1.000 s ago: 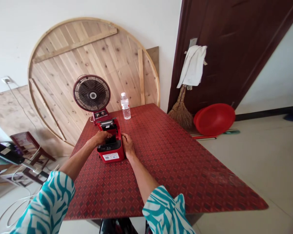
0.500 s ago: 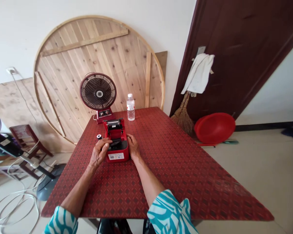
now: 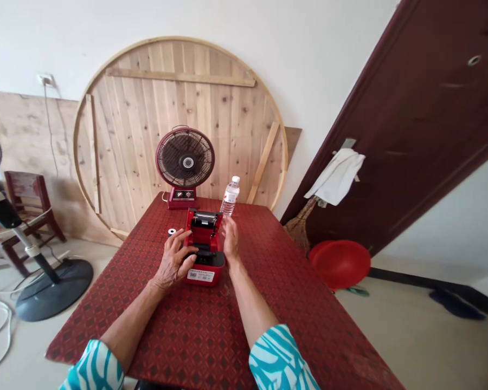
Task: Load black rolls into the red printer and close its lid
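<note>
A small red and black label printer (image 3: 205, 275) stands on the table with its lid raised, a white sticker on its front. My left hand (image 3: 174, 260) lies at its left side, fingers spread, with the fingertips over the black edge of the opened compartment. At the printer's right side is my right hand (image 3: 231, 241), fingers extended upward beside the raised lid; whether it touches the casing I cannot tell. Just behind my left hand, a small paper roll (image 3: 172, 232) with a dark core stands left of the printer.
Behind the printer stand a red fan (image 3: 185, 162) and a water bottle (image 3: 230, 197) on the patterned red table (image 3: 276, 303). A round wooden tabletop (image 3: 130, 124) leans on the wall. Right are a door, a broom and a red basin (image 3: 341, 265); left, a pedestal fan base (image 3: 52, 290).
The view has turned, so the scene appears shifted and tilted. My left fingers have spread wider over the printer, and my right hand has moved up along its side toward the lid.
</note>
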Tool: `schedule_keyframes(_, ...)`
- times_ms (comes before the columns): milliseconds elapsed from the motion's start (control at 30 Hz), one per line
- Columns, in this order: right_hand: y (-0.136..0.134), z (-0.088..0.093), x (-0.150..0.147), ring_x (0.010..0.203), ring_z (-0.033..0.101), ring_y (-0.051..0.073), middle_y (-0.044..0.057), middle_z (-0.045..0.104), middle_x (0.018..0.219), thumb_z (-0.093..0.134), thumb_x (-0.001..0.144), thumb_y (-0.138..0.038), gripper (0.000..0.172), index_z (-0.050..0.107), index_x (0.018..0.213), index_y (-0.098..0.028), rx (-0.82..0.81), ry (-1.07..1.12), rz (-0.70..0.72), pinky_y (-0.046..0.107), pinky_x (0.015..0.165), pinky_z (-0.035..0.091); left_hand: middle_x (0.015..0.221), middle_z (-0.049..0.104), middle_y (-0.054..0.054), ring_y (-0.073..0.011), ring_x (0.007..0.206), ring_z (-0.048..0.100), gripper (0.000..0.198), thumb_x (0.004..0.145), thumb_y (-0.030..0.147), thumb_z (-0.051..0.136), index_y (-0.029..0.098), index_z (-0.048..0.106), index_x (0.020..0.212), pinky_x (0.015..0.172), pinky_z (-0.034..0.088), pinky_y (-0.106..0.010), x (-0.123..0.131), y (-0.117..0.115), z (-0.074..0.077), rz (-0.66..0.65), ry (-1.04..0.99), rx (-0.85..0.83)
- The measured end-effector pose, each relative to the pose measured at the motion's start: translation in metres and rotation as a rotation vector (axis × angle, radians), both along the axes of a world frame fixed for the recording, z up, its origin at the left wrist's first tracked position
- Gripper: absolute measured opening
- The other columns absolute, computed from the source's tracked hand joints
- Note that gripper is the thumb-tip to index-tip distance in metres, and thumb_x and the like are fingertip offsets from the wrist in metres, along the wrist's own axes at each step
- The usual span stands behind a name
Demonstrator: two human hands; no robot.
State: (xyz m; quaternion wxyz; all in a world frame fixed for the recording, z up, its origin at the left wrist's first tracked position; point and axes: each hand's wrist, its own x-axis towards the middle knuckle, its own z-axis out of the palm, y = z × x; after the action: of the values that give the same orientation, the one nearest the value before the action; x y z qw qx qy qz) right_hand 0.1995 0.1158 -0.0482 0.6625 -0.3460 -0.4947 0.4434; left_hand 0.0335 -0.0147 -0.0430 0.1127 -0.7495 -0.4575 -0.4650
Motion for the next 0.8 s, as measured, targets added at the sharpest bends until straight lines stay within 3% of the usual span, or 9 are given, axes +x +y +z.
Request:
schedule_keyframes(133, 0.001, 0.017, 0.001, 0.112, 0.059, 0.021, 0.007, 0.064, 0.123, 0.045, 0.083, -0.062, 0.056, 0.058, 0.122, -0.025, -0.045, 0.0, 0.002, 0.04, 0.095, 0.042, 0.141, 0.045, -0.012, -0.0291, 0.135, 0.032, 0.026, 0.094, 0.03, 0.045, 0.02, 0.068, 0.102, 0.109, 0.032, -0.05, 0.001, 0.0, -0.001, -0.005, -0.018, 0.006)
schedule_keyframes(267, -0.018, 0.011, 0.007, 0.093, 0.064, 0.019, 0.005, 0.071, 0.093, 0.042, 0.086, -0.059, 0.057, 0.055, 0.124, -0.018, 0.027, -0.007, -0.091, 0.039, 0.09, 0.045, 0.143, 0.043, -0.014, -0.0293, 0.135, 0.033, 0.027, 0.093, 0.032, 0.047, 0.018, 0.062, 0.111, 0.109, 0.032, -0.05, 0.001, -0.001, -0.003, -0.011, -0.054, 0.018)
schedule_keyframes(367, -0.034, 0.006, 0.011, 0.091, 0.064, 0.019, 0.003, 0.07, 0.084, 0.04, 0.088, -0.054, 0.055, 0.053, 0.126, -0.017, 0.09, -0.052, -0.117, 0.041, 0.093, 0.044, 0.145, 0.038, -0.018, -0.0295, 0.134, 0.035, 0.044, 0.091, 0.039, 0.051, 0.016, 0.049, 0.129, 0.109, 0.032, -0.05, -0.001, 0.001, -0.006, 0.027, -0.113, 0.017)
schedule_keyframes(433, -0.044, 0.005, 0.013, 0.096, 0.064, 0.019, 0.005, 0.071, 0.091, 0.038, 0.09, -0.052, 0.048, 0.059, 0.116, -0.018, 0.145, -0.146, -0.14, 0.042, 0.098, 0.042, 0.147, 0.035, -0.019, -0.0303, 0.134, 0.034, 0.052, 0.09, 0.044, 0.051, 0.016, 0.046, 0.133, 0.108, 0.032, -0.05, -0.003, 0.002, -0.007, 0.052, -0.115, 0.0)
schedule_keyframes(567, -0.058, 0.004, 0.016, 0.109, 0.059, 0.019, 0.008, 0.068, 0.112, 0.033, 0.092, -0.05, 0.046, 0.067, 0.089, -0.02, 0.245, -0.326, -0.194, 0.04, 0.104, 0.037, 0.149, 0.032, -0.017, -0.031, 0.133, 0.034, 0.044, 0.091, 0.049, 0.047, 0.019, 0.058, 0.121, 0.108, 0.031, -0.05, -0.006, 0.0, -0.008, 0.075, -0.049, -0.055)
schedule_keyframes(667, -0.062, 0.0, 0.017, 0.109, 0.06, 0.019, 0.008, 0.07, 0.103, 0.031, 0.094, -0.049, 0.047, 0.067, 0.095, -0.019, 0.284, -0.362, -0.182, 0.04, 0.103, 0.038, 0.148, 0.033, -0.015, -0.0305, 0.131, 0.035, 0.041, 0.092, 0.049, 0.045, 0.02, 0.061, 0.116, 0.106, 0.033, -0.05, -0.006, -0.002, -0.007, 0.086, -0.052, -0.085)
schedule_keyframes(800, -0.063, -0.008, 0.019, 0.112, 0.06, 0.019, 0.009, 0.068, 0.112, 0.031, 0.095, -0.048, 0.046, 0.067, 0.096, -0.02, 0.328, -0.379, -0.178, 0.039, 0.103, 0.04, 0.142, 0.04, -0.016, -0.0295, 0.126, 0.041, 0.039, 0.092, 0.048, 0.046, 0.017, 0.063, 0.109, 0.104, 0.036, -0.049, -0.004, -0.001, -0.008, 0.086, -0.086, -0.083)
